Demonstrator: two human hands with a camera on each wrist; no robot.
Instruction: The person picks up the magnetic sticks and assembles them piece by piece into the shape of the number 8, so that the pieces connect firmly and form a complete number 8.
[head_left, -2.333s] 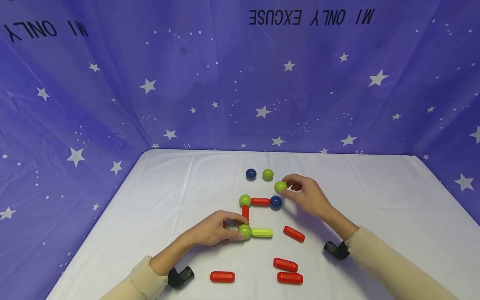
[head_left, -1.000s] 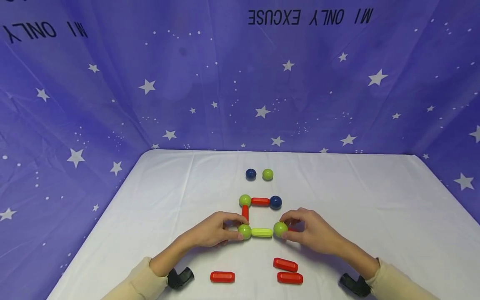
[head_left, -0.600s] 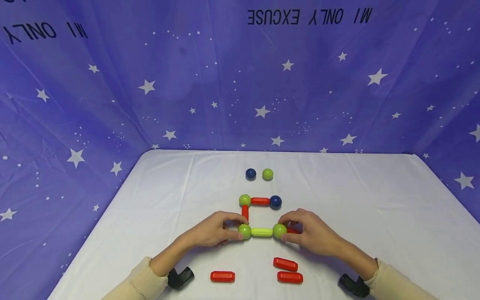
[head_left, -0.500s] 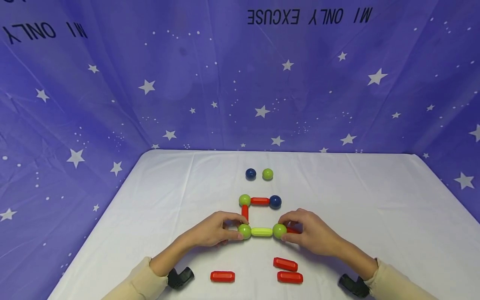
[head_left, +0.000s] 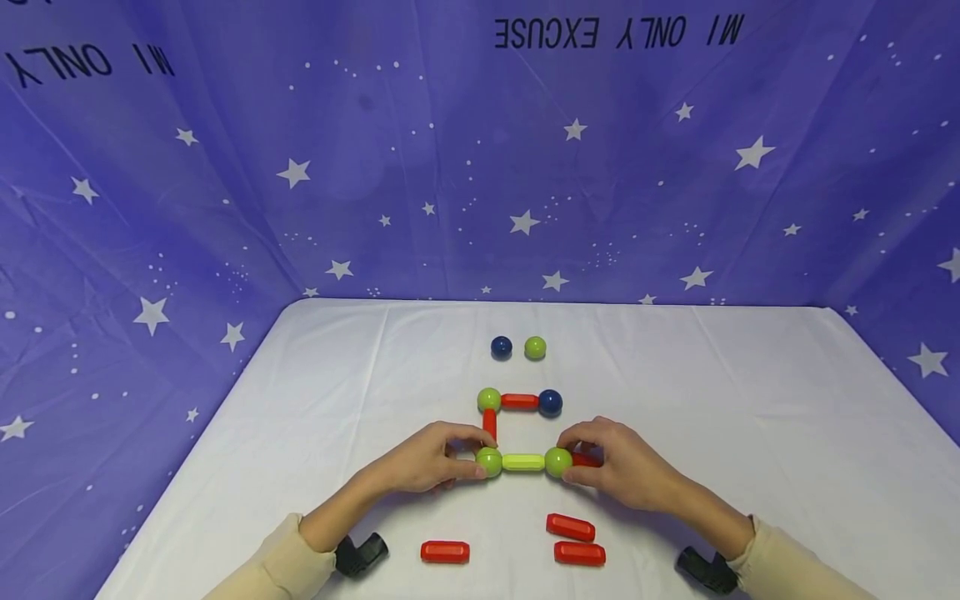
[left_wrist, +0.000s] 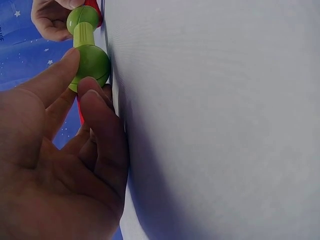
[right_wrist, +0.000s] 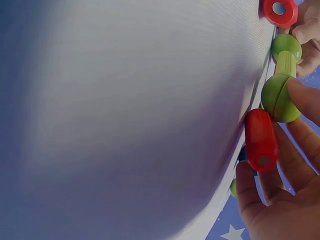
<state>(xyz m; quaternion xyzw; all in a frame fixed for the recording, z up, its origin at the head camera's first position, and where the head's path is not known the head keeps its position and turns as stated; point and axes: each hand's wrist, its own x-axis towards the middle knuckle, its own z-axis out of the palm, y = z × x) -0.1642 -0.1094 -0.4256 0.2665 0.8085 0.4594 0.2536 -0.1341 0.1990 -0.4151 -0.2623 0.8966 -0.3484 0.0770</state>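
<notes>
My left hand pinches a green ball at the near left corner of a ball-and-rod figure. From that ball a yellow-green rod runs right to a second green ball, which my right hand pinches between thumb and fingers. A red rod leads back to a far green ball, then another red rod reaches a blue ball. In the right wrist view, a loose red rod lies beside the right-hand ball, close to my fingers; the head view shows it partly hidden.
Behind the figure, a blue ball and a green ball sit side by side. Nearer me lie red rods: one at left, plus a rod and another rod at right. A starry purple cloth hangs behind the white table.
My right hand has brought its green ball from beside the far blue ball toward me, up against the yellow-green rod's right end. My left hand has stayed on its ball.
</notes>
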